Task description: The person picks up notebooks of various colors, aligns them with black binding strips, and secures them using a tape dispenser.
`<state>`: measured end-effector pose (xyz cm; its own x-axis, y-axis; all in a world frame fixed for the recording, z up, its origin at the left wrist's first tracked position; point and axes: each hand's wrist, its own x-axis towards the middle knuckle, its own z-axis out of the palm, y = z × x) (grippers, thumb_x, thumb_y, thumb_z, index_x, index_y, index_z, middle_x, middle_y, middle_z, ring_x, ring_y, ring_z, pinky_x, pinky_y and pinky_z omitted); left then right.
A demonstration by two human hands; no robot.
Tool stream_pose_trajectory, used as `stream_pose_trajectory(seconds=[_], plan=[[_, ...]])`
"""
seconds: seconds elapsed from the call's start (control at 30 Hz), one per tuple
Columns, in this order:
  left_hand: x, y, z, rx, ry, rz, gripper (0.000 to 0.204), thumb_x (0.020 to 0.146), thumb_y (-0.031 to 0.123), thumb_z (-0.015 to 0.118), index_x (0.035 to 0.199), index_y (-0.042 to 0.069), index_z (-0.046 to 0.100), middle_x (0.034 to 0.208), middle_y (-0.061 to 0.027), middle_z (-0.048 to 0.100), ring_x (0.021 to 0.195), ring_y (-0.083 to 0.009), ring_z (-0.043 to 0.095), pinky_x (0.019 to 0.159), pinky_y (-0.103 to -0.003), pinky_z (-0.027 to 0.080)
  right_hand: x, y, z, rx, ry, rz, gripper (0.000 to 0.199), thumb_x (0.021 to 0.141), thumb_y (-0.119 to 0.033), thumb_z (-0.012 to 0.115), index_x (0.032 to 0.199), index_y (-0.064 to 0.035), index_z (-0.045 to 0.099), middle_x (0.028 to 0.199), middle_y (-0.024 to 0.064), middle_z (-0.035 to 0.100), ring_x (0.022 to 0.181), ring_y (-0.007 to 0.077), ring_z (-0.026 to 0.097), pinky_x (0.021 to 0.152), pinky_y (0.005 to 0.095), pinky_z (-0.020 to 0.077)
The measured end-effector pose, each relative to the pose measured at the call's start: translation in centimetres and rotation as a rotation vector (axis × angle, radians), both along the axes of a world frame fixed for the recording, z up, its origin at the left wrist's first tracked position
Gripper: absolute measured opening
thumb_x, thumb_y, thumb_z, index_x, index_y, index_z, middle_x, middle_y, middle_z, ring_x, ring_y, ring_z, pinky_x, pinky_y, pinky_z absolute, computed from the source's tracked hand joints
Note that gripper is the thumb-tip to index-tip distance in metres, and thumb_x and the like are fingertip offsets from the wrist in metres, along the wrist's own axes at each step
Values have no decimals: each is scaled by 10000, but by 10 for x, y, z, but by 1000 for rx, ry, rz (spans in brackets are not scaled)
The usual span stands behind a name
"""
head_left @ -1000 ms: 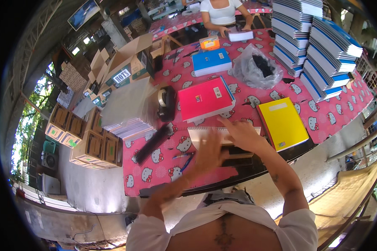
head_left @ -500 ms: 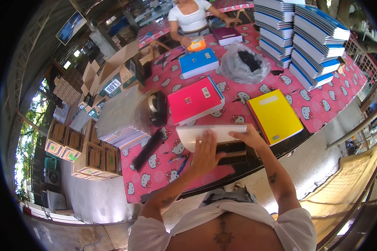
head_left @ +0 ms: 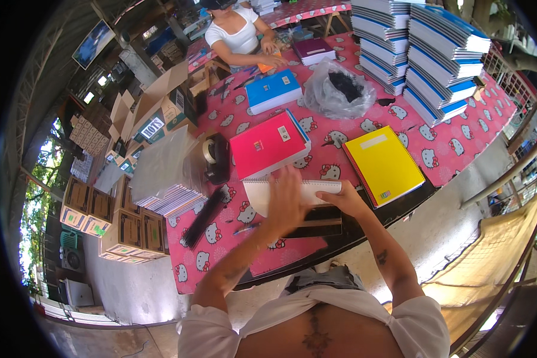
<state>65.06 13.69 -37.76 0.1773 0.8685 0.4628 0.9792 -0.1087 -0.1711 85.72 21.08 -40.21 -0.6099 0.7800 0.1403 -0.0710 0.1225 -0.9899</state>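
A white-paged notebook (head_left: pixel 258 194), with a row of holes along its far edge, is in front of me. My right hand (head_left: pixel 347 200) grips its right end, thumb on top of the pages. My left hand (head_left: pixel 287 200) lies across the pages with fingers stretched out toward the holed edge, slightly blurred. Under the notebook is a dark wooden block or jig (head_left: pixel 313 228) at the table's near edge. Just beyond lies a pink notebook stack (head_left: pixel 265 145), and to the right a yellow spiral notebook (head_left: pixel 383 164).
Black binding strands (head_left: pixel 204 222), a tape dispenser (head_left: pixel 218 156) and plastic-covered sheets (head_left: pixel 164 170) lie left. Farther off are a blue notebook stack (head_left: pixel 273 92), a plastic bag (head_left: pixel 334 98) and tall notebook piles (head_left: pixel 438 65). A co-worker (head_left: pixel 235 36) handles something orange across the pink-covered table (head_left: pixel 420 149).
My left hand has slid away from me over the pages to the holed edge. My right hand keeps its grip. The co-worker has leaned over and brought both hands together at the orange item.
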Motion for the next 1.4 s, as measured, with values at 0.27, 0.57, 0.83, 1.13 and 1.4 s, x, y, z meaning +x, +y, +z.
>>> stream_pose_trajectory(seconds=[0.27, 0.57, 0.83, 1.13, 1.4], plan=[[13, 8, 8, 32, 110, -19, 823, 955, 568, 465, 1464, -71, 371, 1539, -295, 345, 1462, -419, 305, 1179, -593, 177, -2, -7, 8, -141, 130, 7, 226, 879, -95, 742, 1071, 20, 707, 904, 28, 716, 826, 58, 605, 731, 264, 503], [46, 6, 24, -53, -41, -208, 830, 954, 530, 490, 1468, -100, 324, 1542, -335, 294, 1464, -466, 260, 1154, -663, 160, -6, -1, -14, 69, 134, -24, 190, 891, -94, 695, 1052, 7, 695, 844, 29, 707, 801, 65, 621, 706, 288, 512], [65, -21, 6, -65, -156, -352, 838, 953, 541, 479, 1482, -89, 323, 1563, -298, 295, 1465, -436, 284, 1157, -635, 187, -2, -1, -20, 204, 62, -27, 195, 911, -63, 623, 1085, -12, 694, 968, 34, 733, 912, 82, 624, 782, 299, 529], [67, -81, -11, 224, -868, -43, 692, 1062, 465, 352, 1493, -76, 323, 1578, -262, 288, 1488, -385, 243, 1187, -526, 198, 7, -49, -1, -83, -35, -200, 299, 865, -156, 778, 1089, 5, 663, 1016, 83, 715, 925, 107, 623, 816, 309, 521], [-49, -104, -72, -193, -1407, 232, 503, 1045, 346, 458, 1430, 21, 462, 1378, -237, 487, 1300, -401, 430, 1109, -464, 333, -22, -105, -33, 1061, -188, -33, 377, 787, -229, 784, 1141, -183, 661, 1159, 34, 574, 1157, 254, 532, 981, 475, 387]])
